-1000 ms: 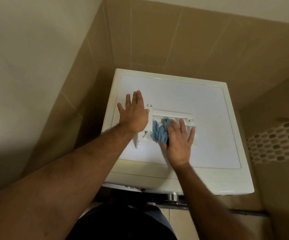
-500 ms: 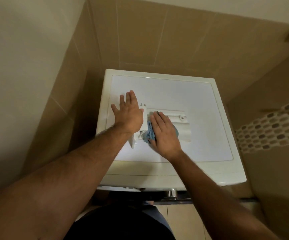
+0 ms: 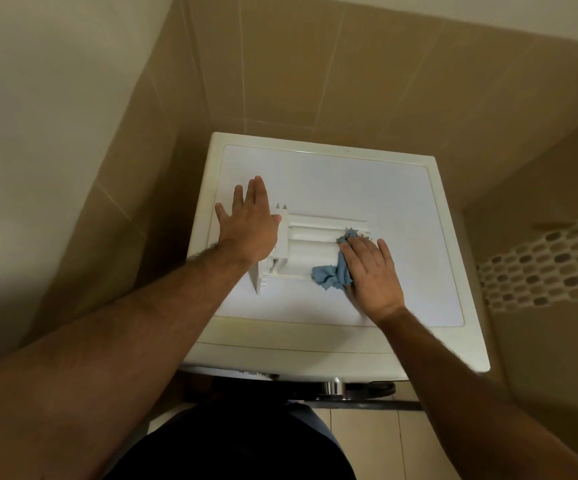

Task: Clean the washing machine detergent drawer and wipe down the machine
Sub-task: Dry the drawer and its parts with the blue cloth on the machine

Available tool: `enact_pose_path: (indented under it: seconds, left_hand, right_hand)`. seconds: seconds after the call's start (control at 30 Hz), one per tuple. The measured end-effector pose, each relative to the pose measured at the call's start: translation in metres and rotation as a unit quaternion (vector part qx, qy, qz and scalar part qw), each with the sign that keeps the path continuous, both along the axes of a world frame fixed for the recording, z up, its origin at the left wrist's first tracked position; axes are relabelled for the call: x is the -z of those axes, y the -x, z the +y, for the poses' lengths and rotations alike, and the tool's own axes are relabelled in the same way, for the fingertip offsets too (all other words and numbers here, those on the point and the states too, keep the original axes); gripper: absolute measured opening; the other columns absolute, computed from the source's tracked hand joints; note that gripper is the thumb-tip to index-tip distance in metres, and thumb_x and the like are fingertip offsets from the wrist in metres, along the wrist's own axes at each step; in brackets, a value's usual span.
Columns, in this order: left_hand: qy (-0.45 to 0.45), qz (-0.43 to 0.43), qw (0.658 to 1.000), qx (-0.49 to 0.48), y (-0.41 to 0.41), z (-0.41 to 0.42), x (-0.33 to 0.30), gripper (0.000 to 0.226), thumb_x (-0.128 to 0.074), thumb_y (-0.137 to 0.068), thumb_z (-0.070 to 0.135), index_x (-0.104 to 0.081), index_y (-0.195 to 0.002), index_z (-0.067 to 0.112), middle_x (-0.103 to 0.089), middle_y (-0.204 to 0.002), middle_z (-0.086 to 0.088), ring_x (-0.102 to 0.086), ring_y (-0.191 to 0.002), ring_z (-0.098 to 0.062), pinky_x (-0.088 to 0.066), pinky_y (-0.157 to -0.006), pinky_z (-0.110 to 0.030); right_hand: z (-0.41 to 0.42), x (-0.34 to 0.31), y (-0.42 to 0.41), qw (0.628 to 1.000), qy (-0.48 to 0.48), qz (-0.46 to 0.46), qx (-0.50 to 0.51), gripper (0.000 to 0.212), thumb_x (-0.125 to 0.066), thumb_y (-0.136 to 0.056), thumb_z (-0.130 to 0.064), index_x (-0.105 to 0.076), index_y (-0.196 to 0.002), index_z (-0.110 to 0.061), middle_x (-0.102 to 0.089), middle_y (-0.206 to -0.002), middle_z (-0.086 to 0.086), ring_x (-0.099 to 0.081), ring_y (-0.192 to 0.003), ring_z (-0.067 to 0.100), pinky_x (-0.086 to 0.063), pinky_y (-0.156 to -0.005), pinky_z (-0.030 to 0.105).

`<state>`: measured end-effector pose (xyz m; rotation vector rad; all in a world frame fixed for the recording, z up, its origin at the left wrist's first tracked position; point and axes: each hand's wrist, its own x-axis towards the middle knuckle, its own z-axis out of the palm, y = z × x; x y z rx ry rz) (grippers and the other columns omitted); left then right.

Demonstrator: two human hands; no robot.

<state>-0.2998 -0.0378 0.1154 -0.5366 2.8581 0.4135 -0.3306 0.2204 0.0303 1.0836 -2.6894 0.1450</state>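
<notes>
The left hand [image 3: 249, 233] covers the left end of the detergent drawer [image 3: 310, 245]; the right hand [image 3: 372, 271] hides part of the blue cloth [image 3: 332, 273]. The washing machine [image 3: 332, 355] front is mostly hidden, perhaps a door below.

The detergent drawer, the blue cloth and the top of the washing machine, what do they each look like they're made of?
Detergent drawer: most likely moulded white plastic, going by its thin ribs and glossy edges. Blue cloth: soft, nubby fabric, possibly microfibre or terry; it bunches under the right hand. Washing machine top: a smooth, matte pale panel in a cream frame, probably laminate or plastic, though painted metal is possible.
</notes>
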Motion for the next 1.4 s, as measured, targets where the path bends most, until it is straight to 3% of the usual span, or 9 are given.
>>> enact_pose_path:
  seconds: [0.37, 0.47, 0.6, 0.7, 0.77, 0.93, 1.17, 1.23, 1.4]
  left_hand:
    - [0.021, -0.008, 1.000, -0.017, 0.001, 0.006, 0.002, 0.074, -0.033, -0.101, 0.045, 0.009, -0.153, 0.013, 0.004, -0.163, -0.005, 0.003, -0.149, -0.029, -0.011, -0.116, -0.058]
    - [0.015, -0.008, 0.999, -0.027, 0.002, 0.009, -0.001, 0.074, -0.034, -0.101, 0.044, 0.009, -0.153, 0.012, 0.003, -0.163, -0.005, 0.003, -0.149, -0.028, -0.010, -0.116, -0.058]
    - [0.014, -0.011, 0.999, -0.035, 0.002, 0.011, -0.001, 0.073, -0.033, -0.102, 0.042, 0.009, -0.153, 0.012, 0.004, -0.163, -0.005, 0.005, -0.149, -0.028, -0.010, -0.117, -0.058]
    - [0.011, -0.010, 0.999, -0.038, 0.002, 0.010, 0.001, 0.072, -0.032, -0.102, 0.041, 0.010, -0.153, 0.013, 0.004, -0.163, -0.004, 0.006, -0.149, -0.027, -0.009, -0.117, -0.058]
    - [0.004, -0.011, 0.999, -0.042, 0.003, 0.010, 0.002, 0.071, -0.032, -0.103, 0.040, 0.010, -0.153, 0.013, 0.004, -0.163, -0.003, 0.006, -0.149, -0.026, -0.007, -0.117, -0.058]
    - [0.000, -0.006, 0.998, -0.061, 0.005, 0.010, 0.002, 0.069, -0.031, -0.103, 0.039, 0.010, -0.153, 0.014, 0.003, -0.163, -0.002, 0.007, -0.149, -0.024, -0.005, -0.117, -0.058]
    - [-0.011, -0.005, 0.998, -0.064, 0.005, 0.007, 0.001, 0.071, -0.033, -0.103, 0.039, 0.010, -0.153, 0.014, 0.002, -0.163, -0.002, 0.006, -0.149, -0.024, -0.005, -0.116, -0.059]
    - [-0.014, -0.004, 0.998, -0.065, 0.006, 0.008, 0.001, 0.071, -0.034, -0.103, 0.039, 0.010, -0.153, 0.014, 0.002, -0.163, -0.001, 0.006, -0.150, -0.024, -0.005, -0.116, -0.059]
    - [-0.027, 0.001, 0.998, -0.064, 0.004, 0.008, -0.003, 0.072, -0.035, -0.103, 0.038, 0.009, -0.153, 0.013, 0.000, -0.163, -0.003, 0.006, -0.150, -0.024, -0.005, -0.116, -0.059]
  right_hand:
    - [0.037, 0.001, 0.013, 0.990, 0.087, -0.106, -0.017, 0.071, -0.077, -0.078, -0.006, -0.044, -0.140, 0.001, -0.044, -0.145, 0.022, -0.043, -0.133, 0.034, -0.033, -0.114, 0.039]
    - [0.044, -0.010, 0.014, 0.980, 0.115, -0.165, -0.008, 0.066, -0.072, -0.082, -0.010, -0.044, -0.141, -0.001, -0.047, -0.144, 0.016, -0.047, -0.129, 0.027, -0.036, -0.109, 0.029]
    - [0.050, -0.032, 0.002, 0.942, 0.259, -0.209, 0.042, 0.039, -0.043, -0.094, -0.027, -0.058, -0.122, -0.005, -0.058, -0.111, -0.004, -0.052, -0.100, 0.007, -0.035, -0.093, 0.008]
    - [0.045, -0.033, -0.001, 0.910, 0.329, -0.197, 0.157, 0.035, -0.046, -0.098, -0.012, -0.052, -0.132, -0.014, -0.049, -0.117, -0.011, -0.054, -0.104, 0.004, -0.043, -0.097, 0.019]
    - [0.027, -0.034, 0.003, 0.924, 0.313, -0.181, 0.127, 0.042, -0.048, -0.093, -0.005, -0.050, -0.134, -0.012, -0.049, -0.122, -0.014, -0.052, -0.110, 0.002, -0.043, -0.100, 0.020]
    - [0.003, 0.004, -0.007, 0.986, 0.110, -0.125, 0.016, 0.067, -0.060, -0.077, -0.007, -0.042, -0.139, 0.011, -0.037, -0.148, 0.029, -0.022, -0.144, 0.044, -0.020, -0.117, 0.055]
    - [0.052, 0.034, -0.031, 0.993, 0.050, -0.104, -0.040, 0.063, -0.055, -0.081, 0.005, -0.040, -0.143, 0.003, -0.027, -0.156, 0.015, -0.011, -0.147, 0.033, -0.015, -0.121, 0.047]
    - [0.058, 0.032, -0.037, 0.991, 0.038, -0.120, -0.043, 0.059, -0.042, -0.082, 0.000, -0.044, -0.141, 0.002, -0.032, -0.154, 0.014, -0.019, -0.146, 0.033, -0.011, -0.121, 0.041]
    - [0.059, 0.022, -0.043, 0.978, 0.056, -0.197, -0.050, 0.053, -0.057, -0.074, 0.002, -0.062, -0.126, -0.004, -0.063, -0.128, 0.014, -0.059, -0.121, 0.031, -0.032, -0.114, 0.042]
